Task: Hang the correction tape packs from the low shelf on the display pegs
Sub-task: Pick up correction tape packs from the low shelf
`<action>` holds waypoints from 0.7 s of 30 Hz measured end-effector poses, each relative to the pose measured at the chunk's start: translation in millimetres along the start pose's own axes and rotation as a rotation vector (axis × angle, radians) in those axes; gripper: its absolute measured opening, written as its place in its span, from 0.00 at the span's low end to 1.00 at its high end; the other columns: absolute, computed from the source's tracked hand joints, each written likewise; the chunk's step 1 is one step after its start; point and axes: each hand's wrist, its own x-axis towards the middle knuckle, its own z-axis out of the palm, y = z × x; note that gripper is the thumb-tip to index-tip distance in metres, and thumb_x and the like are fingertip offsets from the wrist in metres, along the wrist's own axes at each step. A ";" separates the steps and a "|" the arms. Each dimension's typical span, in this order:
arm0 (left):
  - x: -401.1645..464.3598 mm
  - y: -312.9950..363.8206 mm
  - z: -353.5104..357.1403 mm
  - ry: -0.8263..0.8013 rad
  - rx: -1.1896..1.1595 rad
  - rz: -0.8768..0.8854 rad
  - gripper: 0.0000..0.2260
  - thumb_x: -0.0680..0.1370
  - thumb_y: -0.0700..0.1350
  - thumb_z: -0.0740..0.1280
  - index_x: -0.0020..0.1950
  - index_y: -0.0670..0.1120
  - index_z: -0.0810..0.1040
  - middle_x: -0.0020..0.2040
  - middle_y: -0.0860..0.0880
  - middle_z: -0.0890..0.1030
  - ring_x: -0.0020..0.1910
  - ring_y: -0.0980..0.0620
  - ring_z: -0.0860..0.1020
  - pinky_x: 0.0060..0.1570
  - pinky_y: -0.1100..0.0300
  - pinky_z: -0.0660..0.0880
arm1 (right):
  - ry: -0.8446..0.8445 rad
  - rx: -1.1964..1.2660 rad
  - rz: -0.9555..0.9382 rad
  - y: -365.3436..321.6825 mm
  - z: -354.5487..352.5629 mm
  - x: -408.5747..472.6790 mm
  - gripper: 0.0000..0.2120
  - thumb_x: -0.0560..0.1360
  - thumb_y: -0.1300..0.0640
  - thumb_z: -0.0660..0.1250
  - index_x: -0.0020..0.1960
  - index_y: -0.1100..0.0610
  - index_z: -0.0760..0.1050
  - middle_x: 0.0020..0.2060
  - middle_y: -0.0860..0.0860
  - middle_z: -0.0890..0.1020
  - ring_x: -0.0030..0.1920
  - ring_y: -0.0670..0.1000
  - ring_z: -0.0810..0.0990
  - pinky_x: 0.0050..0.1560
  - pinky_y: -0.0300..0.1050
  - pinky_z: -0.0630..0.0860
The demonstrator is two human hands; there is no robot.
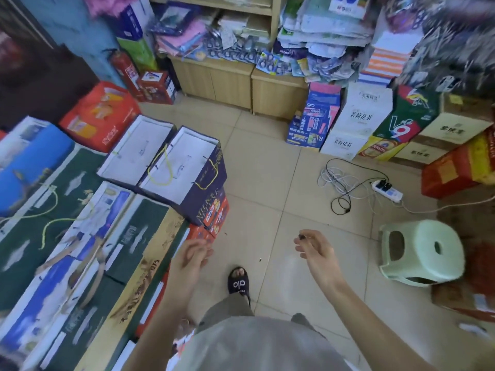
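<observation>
The head view looks down on a tiled shop floor; a green carton [399, 121] at the right shows "V9" in big letters, the white boxes [361, 116] beside it carry Chinese print, and a black slipper [239, 284] on the person's foot reads "olo"; writing on the other boxes is too blurred to read. The tape packs [270, 62] lie in a loose heap on the low shelf [214, 79] at the far wall, well apart from both hands. The left hand [191, 259] hangs over the floor beside the stacked boxes, fingers loosely bent, holding nothing; the right hand [314, 249] is also in the air, its fingers curled, and it seems to pinch a small dark thing at the fingertips, but what it is I cannot tell. A green stool [423, 253] stands at the right; a power strip [387, 190] with cables lies on the tiles.
</observation>
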 end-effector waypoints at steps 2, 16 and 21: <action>35.2 31.1 6.3 -0.032 0.002 0.007 0.05 0.83 0.34 0.66 0.58 0.36 0.79 0.57 0.39 0.85 0.58 0.43 0.84 0.57 0.60 0.81 | 0.026 0.012 0.033 -13.6 10.0 20.8 0.09 0.83 0.62 0.64 0.62 0.56 0.76 0.52 0.55 0.84 0.52 0.53 0.83 0.65 0.55 0.75; 260.9 173.0 80.7 -0.065 0.040 0.049 0.09 0.80 0.33 0.70 0.51 0.47 0.82 0.49 0.48 0.87 0.52 0.45 0.85 0.55 0.58 0.79 | 0.056 0.080 0.045 -141.2 36.2 225.7 0.09 0.81 0.63 0.65 0.52 0.49 0.78 0.46 0.52 0.85 0.49 0.55 0.82 0.54 0.49 0.77; 307.6 197.5 120.9 0.013 0.036 0.041 0.05 0.81 0.35 0.70 0.53 0.43 0.83 0.52 0.45 0.86 0.56 0.40 0.85 0.56 0.52 0.79 | -0.036 0.064 -0.034 -218.0 35.4 316.2 0.08 0.82 0.64 0.63 0.54 0.52 0.77 0.48 0.56 0.84 0.46 0.52 0.82 0.55 0.48 0.75</action>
